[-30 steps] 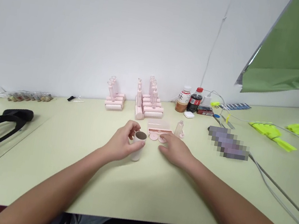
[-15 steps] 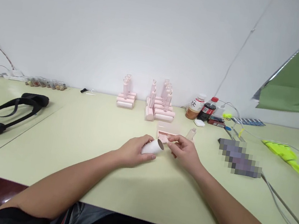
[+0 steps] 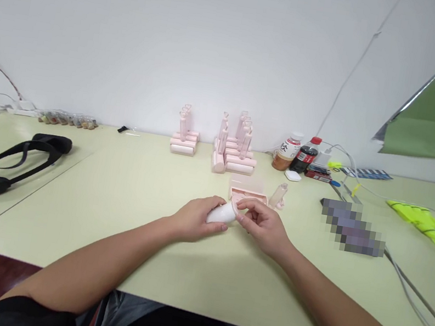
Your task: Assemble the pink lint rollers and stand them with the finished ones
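My left hand is wrapped round a white lint roller roll, which tilts up to the right. At the roll's right end, the fingertips of my right hand pinch a small pink end cap against the opening. The fingers partly cover the cap, so how deep it sits cannot be seen. Just beyond my hands lies an open pink lint roller case with its lid folded back. A clear pink handle stands tilted to the right of the case.
Several pink lint rollers stand at the back, with another group to their left. Two drink bottles, a white charging case and a blurred phone are on the right. A black headset strap lies far left.
My right hand has brought the pink cap from beside the case to the roll's end, covering the hollow core that showed before. My left hand keeps its hold on the roll.
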`<state>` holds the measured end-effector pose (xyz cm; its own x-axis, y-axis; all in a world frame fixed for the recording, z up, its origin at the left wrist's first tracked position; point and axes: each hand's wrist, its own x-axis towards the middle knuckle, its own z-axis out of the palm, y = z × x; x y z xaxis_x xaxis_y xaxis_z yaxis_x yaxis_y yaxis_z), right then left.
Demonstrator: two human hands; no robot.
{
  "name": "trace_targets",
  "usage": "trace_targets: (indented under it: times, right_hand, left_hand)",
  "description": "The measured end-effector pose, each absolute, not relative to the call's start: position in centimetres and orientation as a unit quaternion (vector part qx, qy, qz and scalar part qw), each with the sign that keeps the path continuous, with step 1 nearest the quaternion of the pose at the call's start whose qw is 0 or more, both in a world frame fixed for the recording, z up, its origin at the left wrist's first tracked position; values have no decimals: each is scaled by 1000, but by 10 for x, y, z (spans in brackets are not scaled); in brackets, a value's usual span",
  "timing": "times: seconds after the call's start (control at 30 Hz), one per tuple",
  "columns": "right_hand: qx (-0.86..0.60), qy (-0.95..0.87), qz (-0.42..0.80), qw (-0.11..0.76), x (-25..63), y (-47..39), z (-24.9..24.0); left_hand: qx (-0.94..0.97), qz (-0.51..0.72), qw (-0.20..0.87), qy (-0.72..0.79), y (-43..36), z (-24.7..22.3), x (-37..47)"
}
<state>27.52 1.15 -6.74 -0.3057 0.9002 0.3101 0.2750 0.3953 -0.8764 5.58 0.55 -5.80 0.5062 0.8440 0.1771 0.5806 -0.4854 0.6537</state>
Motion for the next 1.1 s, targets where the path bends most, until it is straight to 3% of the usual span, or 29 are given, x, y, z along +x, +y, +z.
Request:
trace_targets:
  times: [0.37,0.53,0.63,0.83,1.1]
  right_hand:
    - [-387,-707,349,478,274,4,-67]
    - [-393,-748,368,388,276,4,-65]
    - [-472,-737,297,381,278,15,-66]
    - [-542,-780,208,232,278,35,-72]
    - [-527,-809,150,214,279,35,-74]
  left_hand:
    - [789,290,295,454,4,-55,55]
    - [779,289,289,475,5,-56,56]
    - [753,325,304,485,8,-56,54]
    - [717,373,321,493,13,-58,49]
    - [628,457,365,514,21,-62,48]
